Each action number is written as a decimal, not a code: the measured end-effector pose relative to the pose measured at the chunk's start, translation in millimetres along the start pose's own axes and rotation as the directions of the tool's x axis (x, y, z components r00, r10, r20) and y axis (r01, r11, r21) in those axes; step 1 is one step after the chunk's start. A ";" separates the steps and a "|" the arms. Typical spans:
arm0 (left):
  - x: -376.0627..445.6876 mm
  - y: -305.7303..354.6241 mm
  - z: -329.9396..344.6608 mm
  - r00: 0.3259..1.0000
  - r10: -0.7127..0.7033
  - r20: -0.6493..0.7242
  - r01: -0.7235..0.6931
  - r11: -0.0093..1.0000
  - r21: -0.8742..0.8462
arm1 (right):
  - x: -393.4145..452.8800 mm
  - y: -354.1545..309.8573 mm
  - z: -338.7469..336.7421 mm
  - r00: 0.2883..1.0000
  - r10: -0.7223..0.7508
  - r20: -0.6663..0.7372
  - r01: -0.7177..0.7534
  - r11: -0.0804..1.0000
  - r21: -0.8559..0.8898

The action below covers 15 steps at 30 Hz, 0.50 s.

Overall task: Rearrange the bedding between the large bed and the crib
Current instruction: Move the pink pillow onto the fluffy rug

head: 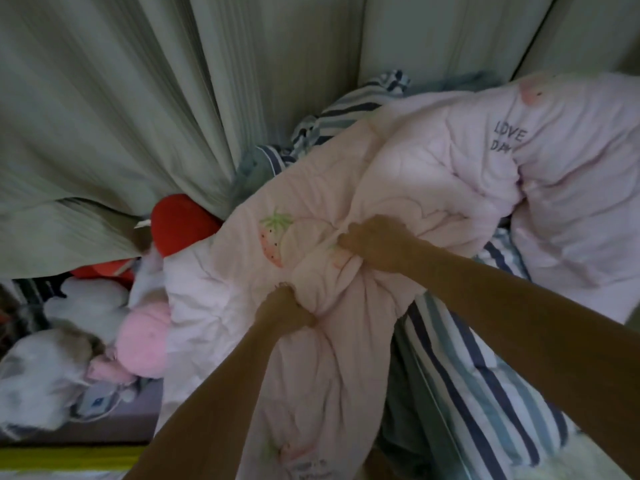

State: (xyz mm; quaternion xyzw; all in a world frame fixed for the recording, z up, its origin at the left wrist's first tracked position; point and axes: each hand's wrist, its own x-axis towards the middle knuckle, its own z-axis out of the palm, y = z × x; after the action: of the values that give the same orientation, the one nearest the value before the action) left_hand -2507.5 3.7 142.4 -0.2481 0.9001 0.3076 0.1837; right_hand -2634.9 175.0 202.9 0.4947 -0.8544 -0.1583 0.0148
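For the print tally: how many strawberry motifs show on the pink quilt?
2 clear: one strawberry left of the right hand, one faint strawberry near the bottom edge. The pink quilt is bunched, so folds may hide others.

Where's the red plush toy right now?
In the head view, the red plush toy sits left of centre, tucked under the green curtain's hem, right beside the left edge of the pink strawberry quilt, above the pink plush.
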 end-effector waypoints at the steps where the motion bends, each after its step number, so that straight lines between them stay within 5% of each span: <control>1: -0.4 14.9 -8.4 0.998 0.048 -0.041 -0.046 0.998 0.046 | -2.1 8.8 -6.9 0.998 0.053 -0.042 -0.051 0.998 0.040; 4: -0.4 72.0 -43.5 0.951 0.178 -0.253 -0.173 0.984 0.043 | -11.4 47.8 -39.2 0.929 0.284 -0.238 -0.239 0.950 0.198; 6: 2.8 113.3 -68.3 0.859 0.277 -0.431 -0.303 0.953 0.008 | -19.8 74.8 -65.0 0.790 0.453 -0.414 -0.327 0.881 0.341; 9: 1.6 195.6 -109.3 0.690 0.416 -0.592 -0.578 0.809 -0.105 | -39.2 119.3 -114.8 0.512 0.701 -0.496 -0.418 0.708 0.569; 12: -4.4 269.6 -144.2 0.497 0.453 -0.740 -0.756 0.645 -0.113 | -60.6 158.3 -156.4 0.251 0.795 -0.552 -0.420 0.603 0.678; 14: 1.2 303.3 -150.9 0.425 0.520 -0.741 -0.842 0.528 -0.112 | -77.4 178.3 -169.7 0.159 0.828 -0.538 -0.465 0.543 0.699; 15: 6.9 316.2 -145.1 0.455 0.577 -0.678 -0.846 0.517 -0.127 | -87.6 186.3 -166.5 0.159 0.841 -0.516 -0.556 0.509 0.657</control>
State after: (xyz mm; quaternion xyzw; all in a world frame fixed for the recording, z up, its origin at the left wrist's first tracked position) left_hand -2715.9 125.3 393.1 0.0546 0.8289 0.4680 -0.3016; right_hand -2716.5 292.6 425.5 0.0404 -0.8868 0.2467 0.3886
